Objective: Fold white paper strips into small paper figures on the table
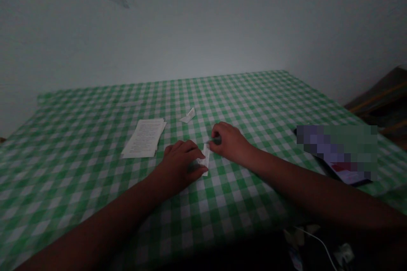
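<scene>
Bench: green-and-white gingham cloth covers the bench, which runs under everything here.
Paper stack: printed sheets lie flat, left of my hands, well apart from the wall.
Left hand: my left hand is curled, its fingers closed over the lower part of the strip.
Paper strip: a narrow white paper strip stands lengthwise between my hands, on the cloth.
Paper scrap: a small folded white scrap sits beyond the strip.
Right hand: my right hand is curled, its fingers at the strip's upper end; I cannot tell if they grip it.
Device: a dark flat device lies far right, blurred.
</scene>
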`<state>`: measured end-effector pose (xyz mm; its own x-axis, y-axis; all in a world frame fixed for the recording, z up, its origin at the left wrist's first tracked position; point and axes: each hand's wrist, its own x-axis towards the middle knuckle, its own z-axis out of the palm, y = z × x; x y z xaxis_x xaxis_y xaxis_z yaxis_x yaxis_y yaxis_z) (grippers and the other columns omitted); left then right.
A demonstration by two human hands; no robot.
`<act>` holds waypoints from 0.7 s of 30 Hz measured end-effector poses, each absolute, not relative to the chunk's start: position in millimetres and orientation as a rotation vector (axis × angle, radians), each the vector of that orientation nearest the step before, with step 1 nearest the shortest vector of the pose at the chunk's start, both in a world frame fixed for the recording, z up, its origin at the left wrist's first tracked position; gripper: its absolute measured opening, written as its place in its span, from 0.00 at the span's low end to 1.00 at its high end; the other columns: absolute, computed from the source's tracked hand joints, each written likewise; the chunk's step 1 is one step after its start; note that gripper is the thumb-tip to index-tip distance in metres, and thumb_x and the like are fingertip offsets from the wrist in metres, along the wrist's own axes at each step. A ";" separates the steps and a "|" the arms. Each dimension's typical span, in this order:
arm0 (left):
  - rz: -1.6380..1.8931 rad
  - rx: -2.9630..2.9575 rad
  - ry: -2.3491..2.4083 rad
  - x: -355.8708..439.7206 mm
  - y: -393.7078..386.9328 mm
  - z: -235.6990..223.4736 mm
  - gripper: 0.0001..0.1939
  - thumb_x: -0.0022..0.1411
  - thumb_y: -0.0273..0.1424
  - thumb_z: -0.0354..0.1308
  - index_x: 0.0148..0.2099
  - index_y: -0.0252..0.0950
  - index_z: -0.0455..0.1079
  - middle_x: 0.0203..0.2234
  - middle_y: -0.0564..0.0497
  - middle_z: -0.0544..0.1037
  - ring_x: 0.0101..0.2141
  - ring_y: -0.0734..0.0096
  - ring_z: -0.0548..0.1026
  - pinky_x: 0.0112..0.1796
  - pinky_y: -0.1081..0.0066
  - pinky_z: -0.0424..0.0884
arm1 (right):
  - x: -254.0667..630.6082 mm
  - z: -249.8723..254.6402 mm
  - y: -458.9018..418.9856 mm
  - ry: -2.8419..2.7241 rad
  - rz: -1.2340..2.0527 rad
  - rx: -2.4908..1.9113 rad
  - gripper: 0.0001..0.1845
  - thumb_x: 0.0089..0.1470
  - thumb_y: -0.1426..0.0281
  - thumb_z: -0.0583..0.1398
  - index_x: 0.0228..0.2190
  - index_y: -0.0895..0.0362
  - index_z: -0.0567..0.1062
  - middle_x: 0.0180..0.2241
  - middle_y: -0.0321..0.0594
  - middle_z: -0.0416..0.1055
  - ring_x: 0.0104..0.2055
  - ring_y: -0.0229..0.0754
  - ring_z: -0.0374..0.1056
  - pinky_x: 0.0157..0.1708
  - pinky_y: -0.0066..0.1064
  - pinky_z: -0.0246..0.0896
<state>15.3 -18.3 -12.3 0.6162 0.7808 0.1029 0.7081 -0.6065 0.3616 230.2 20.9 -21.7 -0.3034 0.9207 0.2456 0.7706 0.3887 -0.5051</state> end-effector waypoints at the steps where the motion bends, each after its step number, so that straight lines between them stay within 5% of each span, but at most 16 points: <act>1: 0.367 2.555 1.205 14.7 -18.3 -11.7 0.11 0.61 0.37 0.63 0.46 0.44 0.73 0.46 0.50 0.74 0.46 0.58 0.69 0.48 0.54 0.61 | 230.3 -21.5 20.1 -2.165 0.405 -1.442 0.09 0.50 0.69 0.63 0.30 0.54 0.66 0.33 0.37 0.67 0.36 0.41 0.63 0.38 0.35 0.57; 21: 0.378 2.519 1.122 9.4 -18.0 -4.8 0.14 0.61 0.35 0.63 0.50 0.45 0.73 0.48 0.49 0.74 0.48 0.58 0.70 0.51 0.53 0.63 | 226.4 -8.6 -17.3 -2.408 0.348 -1.316 0.22 0.43 0.60 0.67 0.38 0.54 0.68 0.45 0.44 0.66 0.48 0.52 0.60 0.45 0.45 0.59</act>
